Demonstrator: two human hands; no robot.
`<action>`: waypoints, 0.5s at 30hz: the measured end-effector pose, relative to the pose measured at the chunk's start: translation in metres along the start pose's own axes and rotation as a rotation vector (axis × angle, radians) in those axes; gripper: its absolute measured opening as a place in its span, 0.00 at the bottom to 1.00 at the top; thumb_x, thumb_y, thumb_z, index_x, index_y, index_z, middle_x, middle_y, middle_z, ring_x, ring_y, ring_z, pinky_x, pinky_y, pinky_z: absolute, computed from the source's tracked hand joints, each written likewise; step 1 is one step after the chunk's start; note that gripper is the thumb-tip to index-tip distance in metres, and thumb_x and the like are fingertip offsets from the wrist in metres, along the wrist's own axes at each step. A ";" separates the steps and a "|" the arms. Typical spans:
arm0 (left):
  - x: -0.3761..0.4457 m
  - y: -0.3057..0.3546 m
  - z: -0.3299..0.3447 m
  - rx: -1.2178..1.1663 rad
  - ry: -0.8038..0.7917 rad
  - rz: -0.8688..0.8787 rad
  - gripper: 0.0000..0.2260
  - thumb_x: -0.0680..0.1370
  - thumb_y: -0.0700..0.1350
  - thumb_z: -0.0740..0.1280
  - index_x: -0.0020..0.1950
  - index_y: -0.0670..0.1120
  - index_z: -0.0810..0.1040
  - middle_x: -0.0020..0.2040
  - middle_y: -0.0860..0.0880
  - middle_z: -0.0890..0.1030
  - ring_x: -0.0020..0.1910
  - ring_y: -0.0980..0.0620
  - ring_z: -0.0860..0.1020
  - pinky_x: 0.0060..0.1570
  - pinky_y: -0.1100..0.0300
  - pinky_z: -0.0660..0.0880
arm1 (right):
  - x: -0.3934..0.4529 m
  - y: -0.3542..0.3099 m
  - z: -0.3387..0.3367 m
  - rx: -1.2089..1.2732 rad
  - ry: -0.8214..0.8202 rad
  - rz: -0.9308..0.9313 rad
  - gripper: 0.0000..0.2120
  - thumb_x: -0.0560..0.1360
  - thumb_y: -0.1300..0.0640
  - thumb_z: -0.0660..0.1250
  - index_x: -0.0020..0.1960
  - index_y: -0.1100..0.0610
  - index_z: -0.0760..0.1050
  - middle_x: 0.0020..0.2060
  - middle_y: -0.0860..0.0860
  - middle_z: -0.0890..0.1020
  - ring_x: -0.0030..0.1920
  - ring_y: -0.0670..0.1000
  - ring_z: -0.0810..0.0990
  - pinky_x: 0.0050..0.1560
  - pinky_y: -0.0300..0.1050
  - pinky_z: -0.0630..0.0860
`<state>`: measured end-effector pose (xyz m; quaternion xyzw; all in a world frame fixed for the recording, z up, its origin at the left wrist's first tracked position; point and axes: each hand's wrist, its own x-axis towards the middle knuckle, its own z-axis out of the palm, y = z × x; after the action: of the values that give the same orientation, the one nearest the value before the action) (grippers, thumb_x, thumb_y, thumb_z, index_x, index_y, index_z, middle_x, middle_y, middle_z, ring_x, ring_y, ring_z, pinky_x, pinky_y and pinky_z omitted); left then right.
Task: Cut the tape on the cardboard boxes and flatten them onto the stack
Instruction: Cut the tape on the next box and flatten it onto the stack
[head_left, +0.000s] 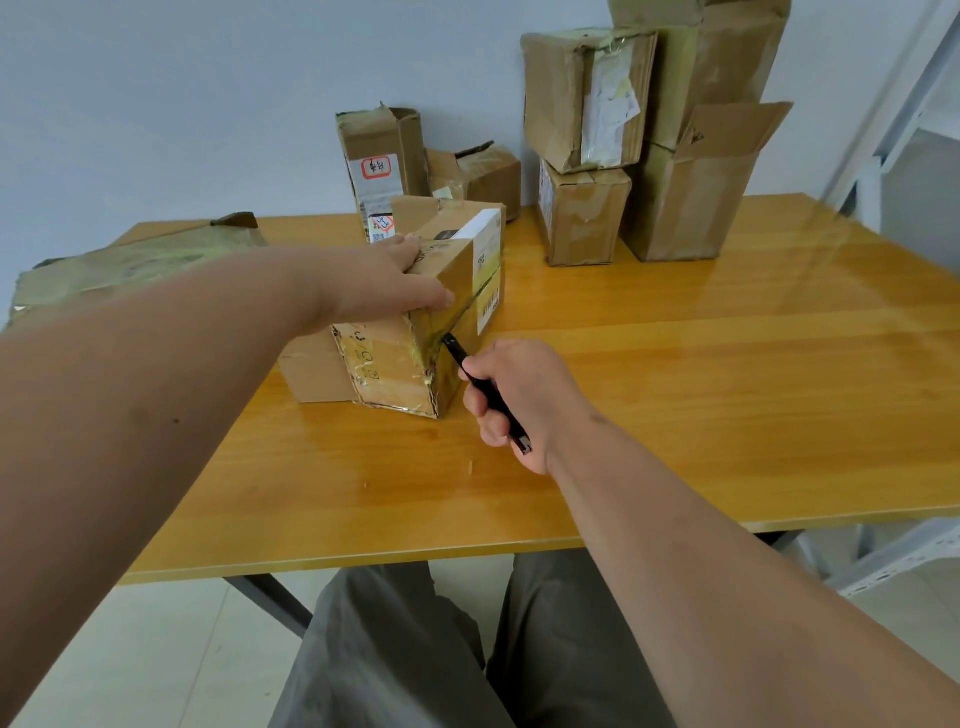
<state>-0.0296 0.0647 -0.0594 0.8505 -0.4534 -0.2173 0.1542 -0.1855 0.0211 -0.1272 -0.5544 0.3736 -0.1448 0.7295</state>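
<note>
Cardboard box (415, 312) under flat left hand (384, 283), right hand (511, 395) clamped on cutter (485, 389).

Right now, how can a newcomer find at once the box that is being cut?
On the yellow wooden table, look at its near left part, in front of the upright boxes by the wall. The box lies there under the left hand. Only this one has the black knife, in the right hand's grip, at its taped seam.

Boxes, cardboard, standing: eight — one near (415, 312), three mid-back (382, 161), four at right (587, 98). Flattened cardboard (130, 265): one pile. Knife (488, 392): one. Table (675, 389): one. Hands: two.
</note>
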 end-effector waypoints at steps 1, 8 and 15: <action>0.000 0.000 0.000 0.002 0.005 0.002 0.37 0.77 0.59 0.64 0.80 0.55 0.47 0.79 0.54 0.50 0.76 0.46 0.56 0.69 0.49 0.60 | 0.000 -0.001 0.001 -0.020 -0.006 0.014 0.05 0.78 0.65 0.60 0.43 0.62 0.71 0.26 0.55 0.73 0.21 0.48 0.62 0.23 0.40 0.57; 0.001 -0.003 0.000 -0.020 0.003 -0.007 0.37 0.77 0.60 0.64 0.80 0.54 0.47 0.79 0.54 0.51 0.75 0.46 0.57 0.70 0.49 0.60 | -0.008 -0.002 -0.002 -0.105 -0.101 0.029 0.02 0.77 0.65 0.59 0.48 0.61 0.70 0.27 0.54 0.72 0.21 0.48 0.61 0.23 0.40 0.57; -0.003 0.002 0.000 -0.097 -0.011 0.000 0.34 0.77 0.56 0.66 0.78 0.53 0.52 0.64 0.50 0.67 0.58 0.49 0.69 0.49 0.59 0.68 | -0.022 0.013 -0.027 -0.083 -0.295 -0.028 0.05 0.78 0.66 0.60 0.45 0.62 0.72 0.26 0.55 0.72 0.22 0.49 0.62 0.20 0.40 0.59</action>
<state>-0.0322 0.0664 -0.0577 0.8409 -0.4431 -0.2437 0.1930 -0.2221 0.0201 -0.1336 -0.6047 0.2602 -0.0564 0.7507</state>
